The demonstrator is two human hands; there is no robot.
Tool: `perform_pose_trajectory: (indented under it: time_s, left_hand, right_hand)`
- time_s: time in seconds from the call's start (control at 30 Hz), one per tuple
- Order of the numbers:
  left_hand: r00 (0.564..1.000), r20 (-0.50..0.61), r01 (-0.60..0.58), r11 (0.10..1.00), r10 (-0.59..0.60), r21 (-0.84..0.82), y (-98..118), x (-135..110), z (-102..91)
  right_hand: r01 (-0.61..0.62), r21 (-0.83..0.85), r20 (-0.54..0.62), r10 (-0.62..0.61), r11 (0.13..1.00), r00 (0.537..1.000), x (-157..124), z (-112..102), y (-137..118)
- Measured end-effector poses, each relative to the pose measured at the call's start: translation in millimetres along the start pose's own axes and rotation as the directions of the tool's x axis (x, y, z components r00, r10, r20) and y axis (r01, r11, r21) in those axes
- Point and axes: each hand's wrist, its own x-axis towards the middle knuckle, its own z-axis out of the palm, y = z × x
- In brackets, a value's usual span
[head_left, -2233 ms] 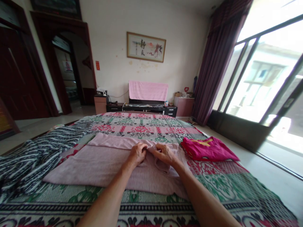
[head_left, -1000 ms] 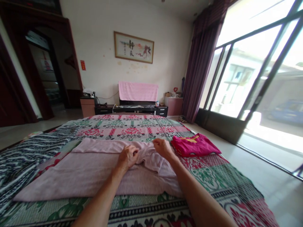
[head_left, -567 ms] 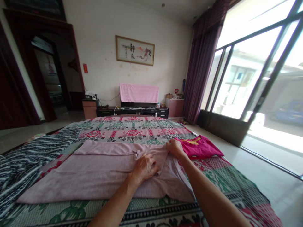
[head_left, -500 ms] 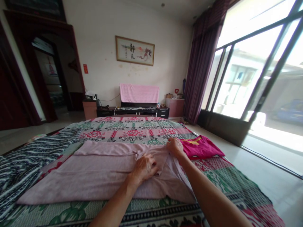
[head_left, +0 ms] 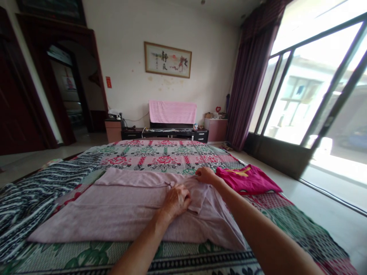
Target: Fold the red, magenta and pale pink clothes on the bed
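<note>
A pale mauve shirt [head_left: 123, 210] lies spread lengthwise across the patterned bedspread [head_left: 163, 152], one long side folded over along its far edge. A short sleeve-like flap lies near its right end, with creases around it. My left hand [head_left: 177, 198] rests on the middle of the shirt, fingers curled into the cloth beside the flap. Farther off and to the right, my right hand [head_left: 207, 175] pinches the shirt's far edge between thumb and fingers. A folded magenta garment [head_left: 249, 179] with a yellow print lies just right of my right hand.
At the left lies a crumpled black-and-white striped cloth [head_left: 31, 202]. Beyond the bed stands a low black cabinet [head_left: 132, 135], with a pink towel [head_left: 172, 111] draped over what stands on it. A glass door [head_left: 304, 99] is at the right.
My right hand has shifted left along the far edge, closer to my left hand, drawing cloth with it. My left hand stays at nearly the same spot. The view has turned slightly left.
</note>
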Motion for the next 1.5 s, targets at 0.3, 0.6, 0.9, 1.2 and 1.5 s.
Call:
perform_pose_trajectory:
  time_s: [0.3, 0.6, 0.9, 1.2, 1.5]
  left_hand:
    - [0.999, 0.030, -0.038, 0.997, 0.040, -0.062, 1, 0, 0.0]
    - [0.997, 0.012, -0.077, 0.997, 0.077, 0.013, 2, 1, 2.7]
    - [0.994, 0.049, -0.092, 0.988, 0.098, -0.124, 4, 1, -7.4]
    - [0.964, -0.222, 0.170, 0.981, -0.146, 0.094, -9, 1, -16.3]
    - [0.943, 0.199, 0.243, 0.961, -0.266, 0.134, -8, -8, -10.8]
  right_hand:
    - [0.018, -0.024, 0.059, -0.017, 1.000, 0.998, 7, -2, -13]
    - [-0.022, -0.073, -0.051, 0.019, 0.997, 0.999, 9, 6, -13]
    - [-0.102, -0.078, -0.180, 0.087, 0.992, 0.980, 1, 14, -9]
    - [0.252, 0.064, -0.186, -0.237, 0.966, 0.954, -13, 21, -40]
    - [0.198, 0.042, -0.117, -0.192, 0.979, 0.974, -25, 24, -35]
